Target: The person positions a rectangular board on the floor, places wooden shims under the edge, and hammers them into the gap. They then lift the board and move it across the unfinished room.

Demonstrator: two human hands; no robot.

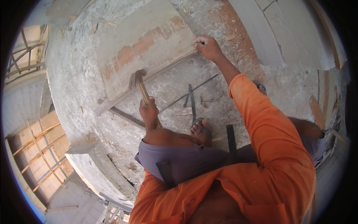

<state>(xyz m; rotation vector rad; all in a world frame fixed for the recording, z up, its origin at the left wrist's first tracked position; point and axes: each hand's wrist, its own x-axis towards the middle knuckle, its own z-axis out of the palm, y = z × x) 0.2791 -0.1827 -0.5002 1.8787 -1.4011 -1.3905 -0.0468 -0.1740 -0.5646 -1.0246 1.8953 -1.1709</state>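
Note:
In my left hand (pixel 148 111) is a claw hammer (pixel 143 89), gripped by its wooden handle. Its metal head overlaps the near edge of a large worn panel (pixel 164 43), which looks like plywood, with grey smears and bare reddish-brown patches. A pale wooden strip (pixel 101 107) runs along that near edge. My right hand (pixel 208 47) is at the panel's right corner, its fingers curled closed against the edge. Whether a small thing is pinched in them too is hidden.
A thin rod (pixel 188 92) and a dark strip (pixel 192 102) lie on the rough concrete floor near my foot (pixel 201 128). A wooden batten (pixel 126 117) pokes out under the panel. At left is a concrete block (pixel 95 168), beside a drop with poles (pixel 41 149) below.

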